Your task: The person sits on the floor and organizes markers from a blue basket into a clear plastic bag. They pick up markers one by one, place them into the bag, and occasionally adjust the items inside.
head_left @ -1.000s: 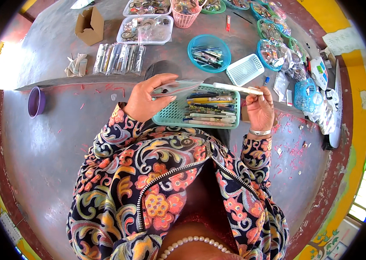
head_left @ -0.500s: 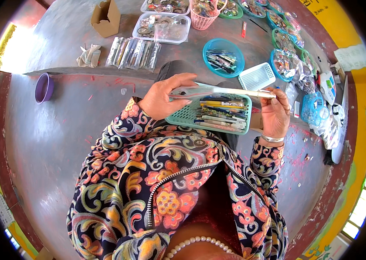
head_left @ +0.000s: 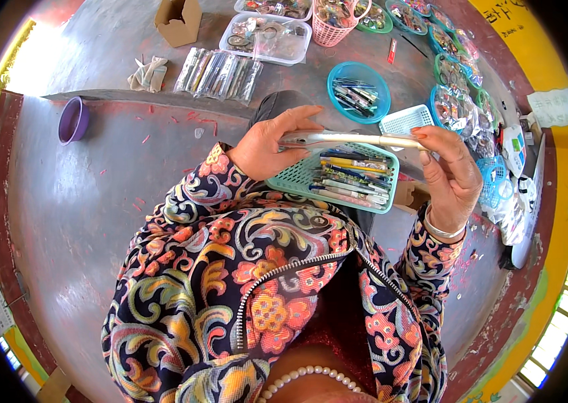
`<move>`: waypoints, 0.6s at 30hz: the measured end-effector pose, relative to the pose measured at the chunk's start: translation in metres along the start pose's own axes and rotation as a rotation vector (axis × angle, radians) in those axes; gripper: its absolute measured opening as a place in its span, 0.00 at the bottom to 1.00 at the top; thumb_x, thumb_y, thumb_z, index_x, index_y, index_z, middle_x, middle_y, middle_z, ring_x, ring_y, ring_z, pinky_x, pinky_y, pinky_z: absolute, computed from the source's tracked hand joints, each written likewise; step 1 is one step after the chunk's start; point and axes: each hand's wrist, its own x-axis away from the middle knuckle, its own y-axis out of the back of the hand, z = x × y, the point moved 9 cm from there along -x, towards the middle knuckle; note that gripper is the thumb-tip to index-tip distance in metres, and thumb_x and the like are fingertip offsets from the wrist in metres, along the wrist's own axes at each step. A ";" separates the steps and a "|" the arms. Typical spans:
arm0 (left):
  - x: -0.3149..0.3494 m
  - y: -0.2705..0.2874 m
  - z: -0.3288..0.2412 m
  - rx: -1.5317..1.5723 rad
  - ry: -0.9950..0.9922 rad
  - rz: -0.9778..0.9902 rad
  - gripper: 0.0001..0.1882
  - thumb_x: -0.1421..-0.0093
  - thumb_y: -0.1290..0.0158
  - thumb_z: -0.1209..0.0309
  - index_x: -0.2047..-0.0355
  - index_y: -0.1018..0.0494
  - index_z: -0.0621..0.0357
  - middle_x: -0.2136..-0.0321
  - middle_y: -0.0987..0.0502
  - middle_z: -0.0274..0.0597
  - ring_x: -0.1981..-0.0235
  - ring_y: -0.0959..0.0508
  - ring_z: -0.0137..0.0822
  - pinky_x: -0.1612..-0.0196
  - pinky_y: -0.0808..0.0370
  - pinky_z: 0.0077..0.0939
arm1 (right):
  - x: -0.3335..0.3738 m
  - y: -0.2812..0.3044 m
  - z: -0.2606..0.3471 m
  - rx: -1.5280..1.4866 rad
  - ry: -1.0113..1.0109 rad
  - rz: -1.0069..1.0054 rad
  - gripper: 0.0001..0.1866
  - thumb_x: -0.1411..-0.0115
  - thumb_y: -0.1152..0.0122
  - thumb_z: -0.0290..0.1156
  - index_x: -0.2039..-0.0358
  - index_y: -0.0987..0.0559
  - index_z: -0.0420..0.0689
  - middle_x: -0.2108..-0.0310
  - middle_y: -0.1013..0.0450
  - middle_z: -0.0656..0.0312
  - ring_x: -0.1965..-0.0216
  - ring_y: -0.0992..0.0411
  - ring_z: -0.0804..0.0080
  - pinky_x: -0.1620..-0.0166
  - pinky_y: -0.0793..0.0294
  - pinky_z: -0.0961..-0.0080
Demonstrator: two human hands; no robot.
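In front of me my left hand (head_left: 272, 142) grips the left end of a narrow clear plastic sleeve (head_left: 302, 140), fingers and thumb on either side of it. A slim cream-coloured pen (head_left: 399, 142) lies in line with the sleeve, its left part seemingly inside; the exact overlap is hard to make out. At its right end the thumb and forefinger of my right hand (head_left: 453, 174) pinch the pen. Both are held level above a pale green basket (head_left: 290, 183) on my lap, where several pens (head_left: 354, 176) lie side by side.
Ahead on a grey surface lie a row of sleeved pens (head_left: 220, 72), a blue bowl of pens (head_left: 386, 91), a small white basket (head_left: 405, 121) and a cardboard box (head_left: 180, 23). Baskets of small packed items (head_left: 455, 70) line the right. A purple bowl (head_left: 73, 121) is at left.
My right hand has turned and moved outward to the right, its thumb and forefinger now on the pen's end. The left hand keeps hold of the sleeve. The whole view has shifted slightly.
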 end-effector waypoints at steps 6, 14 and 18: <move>0.000 0.002 0.004 0.013 -0.014 -0.014 0.37 0.48 0.50 0.86 0.39 0.48 0.54 0.51 0.29 0.44 0.49 0.30 0.32 0.50 0.30 0.25 | -0.001 0.019 0.003 -0.031 -0.006 -0.108 0.11 0.48 0.46 0.13 0.62 0.24 0.34 0.61 0.26 0.53 0.58 0.28 0.67 0.55 0.30 0.76; -0.001 0.002 0.003 -0.011 -0.018 -0.027 0.38 0.49 0.49 0.86 0.38 0.49 0.54 0.51 0.29 0.44 0.50 0.29 0.32 0.49 0.31 0.24 | -0.006 0.001 0.002 0.037 -0.033 -0.003 0.11 0.47 0.45 0.15 0.63 0.23 0.37 0.62 0.26 0.56 0.61 0.27 0.69 0.58 0.29 0.78; -0.001 0.000 0.004 0.000 -0.012 -0.021 0.38 0.49 0.49 0.86 0.39 0.49 0.54 0.51 0.29 0.44 0.50 0.30 0.31 0.49 0.31 0.24 | -0.014 -0.015 0.009 0.196 0.057 0.085 0.11 0.47 0.45 0.15 0.63 0.22 0.39 0.63 0.25 0.55 0.62 0.26 0.67 0.60 0.28 0.77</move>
